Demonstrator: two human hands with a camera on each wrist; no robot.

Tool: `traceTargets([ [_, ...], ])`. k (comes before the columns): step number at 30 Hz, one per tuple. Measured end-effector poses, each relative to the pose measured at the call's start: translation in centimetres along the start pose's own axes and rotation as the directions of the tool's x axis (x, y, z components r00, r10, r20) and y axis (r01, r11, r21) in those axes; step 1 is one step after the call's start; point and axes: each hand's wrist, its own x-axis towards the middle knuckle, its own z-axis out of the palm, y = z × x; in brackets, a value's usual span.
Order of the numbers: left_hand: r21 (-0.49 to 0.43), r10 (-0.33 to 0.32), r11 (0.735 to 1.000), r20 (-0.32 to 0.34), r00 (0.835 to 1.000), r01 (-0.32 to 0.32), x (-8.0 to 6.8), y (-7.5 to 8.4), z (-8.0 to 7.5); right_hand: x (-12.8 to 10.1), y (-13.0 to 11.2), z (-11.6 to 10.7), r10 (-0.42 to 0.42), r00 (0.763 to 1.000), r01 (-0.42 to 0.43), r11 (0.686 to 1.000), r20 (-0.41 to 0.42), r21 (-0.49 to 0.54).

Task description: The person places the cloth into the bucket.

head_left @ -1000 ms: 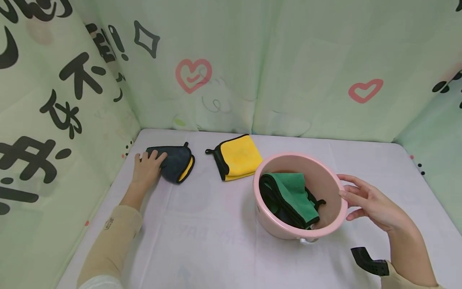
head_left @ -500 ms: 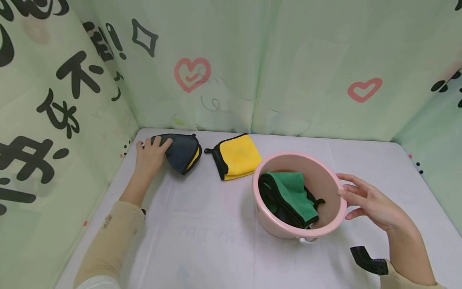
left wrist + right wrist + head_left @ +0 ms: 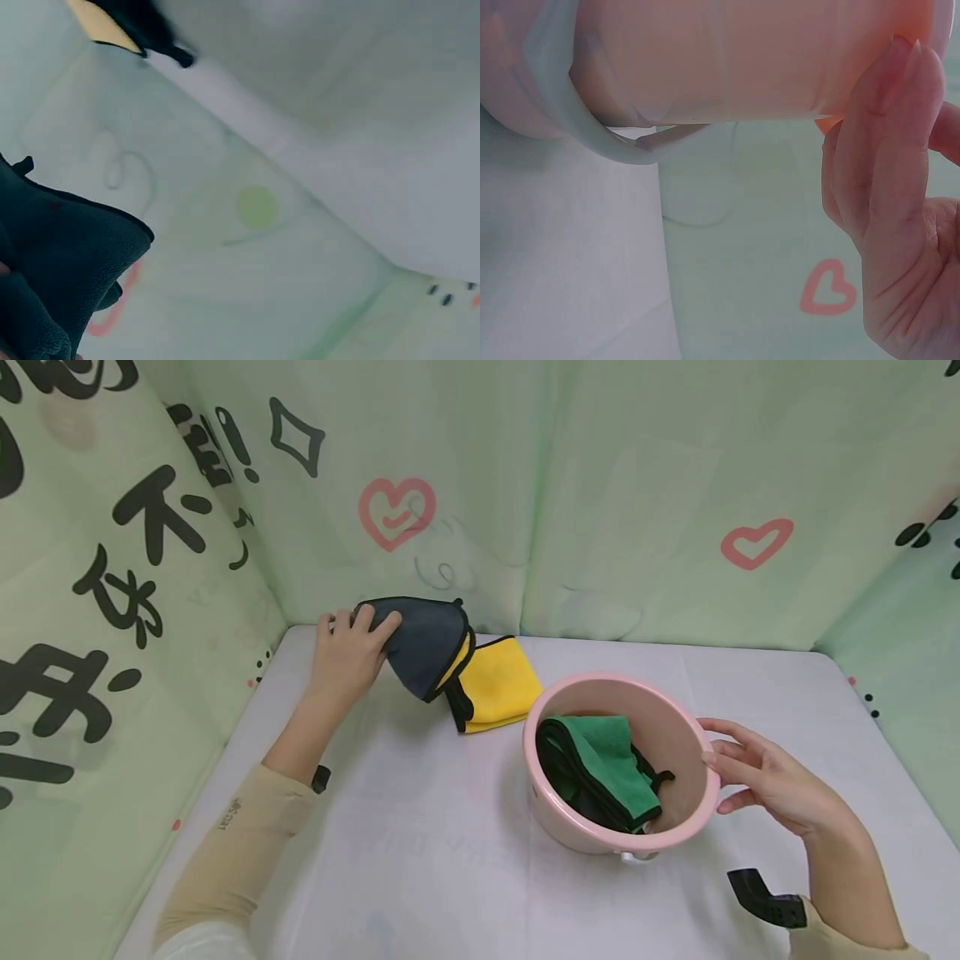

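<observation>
My left hand pinches a folded dark navy cloth with black edging, raised above the table. A yellow lining shows at its lower right edge. In the left wrist view the cloth hangs at the left. Behind and below it lies a folded yellow cloth with black trim, its left corner partly covered. The fingertips of my right hand touch the right outer side of a pink bucket, just at the rim. Inside the bucket rests a folded green cloth with black edging.
A white table covering bears the bucket and the yellow cloth. Pale green curtains with printed hearts and black characters close off the back and sides. The bucket's pale handle hangs along its side.
My left hand has lifted the navy cloth off the table and carried it right, toward the yellow cloth. The right hand and bucket stay in place.
</observation>
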Motion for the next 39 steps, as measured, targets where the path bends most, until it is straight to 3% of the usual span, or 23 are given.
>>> traceTargets([
  [6,-0.034,0.030,0.999,-0.034,0.999,-0.031,1.6,3.0,-1.7,0.0,0.0,0.0,0.001,1.000,-0.001,1.000,-0.003,0.001],
  [11,-0.063,0.091,0.993,-0.121,0.988,-0.099,2.6,5.6,-3.2,0.0,0.0,0.0,-0.002,1.000,0.002,1.000,-0.001,0.007],
  [18,-0.084,0.220,0.965,-0.251,0.943,-0.248,3.4,9.3,-4.4,0.0,0.0,0.0,-0.020,1.000,0.020,1.000,0.006,0.017],
  [24,-0.040,0.292,0.946,-0.328,0.898,-0.322,3.5,12.4,-4.6,0.0,0.1,0.1,0.005,1.000,-0.006,1.000,-0.017,-0.029],
  [34,-0.014,0.414,0.895,-0.342,0.844,-0.445,2.9,16.6,-4.6,0.1,0.1,0.1,0.036,0.999,-0.038,0.999,-0.041,-0.039],
  [39,-0.025,0.500,0.850,-0.276,0.821,-0.526,2.4,18.1,-4.3,0.1,0.1,0.1,0.034,0.999,-0.035,0.999,-0.040,-0.029],
])
